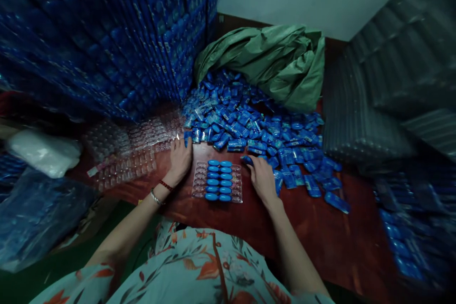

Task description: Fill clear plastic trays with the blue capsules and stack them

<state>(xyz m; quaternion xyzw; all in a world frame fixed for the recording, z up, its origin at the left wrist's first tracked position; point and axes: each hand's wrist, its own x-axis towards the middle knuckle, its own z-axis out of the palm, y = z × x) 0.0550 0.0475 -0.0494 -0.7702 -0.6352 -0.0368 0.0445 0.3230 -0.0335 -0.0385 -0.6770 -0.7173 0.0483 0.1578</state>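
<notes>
A clear plastic tray (198, 181) lies on the red-brown table (320, 237) in front of me, with two columns of small blue packets (219, 180) in its middle slots. My left hand (180, 159) rests just left of the tray, its fingertips at the edge of the loose pile of blue packets (249, 123). My right hand (261, 178) is right of the tray, its fingers closed around one blue packet (246, 158) at the pile's near edge.
Empty clear trays (131, 147) lie spread to the left. Tall stacks of filled blue trays (107, 33) rise at the back left. A green sack (278, 59) sits behind the pile. Grey tray stacks (392, 80) stand at the right. Plastic bags (39, 152) lie far left.
</notes>
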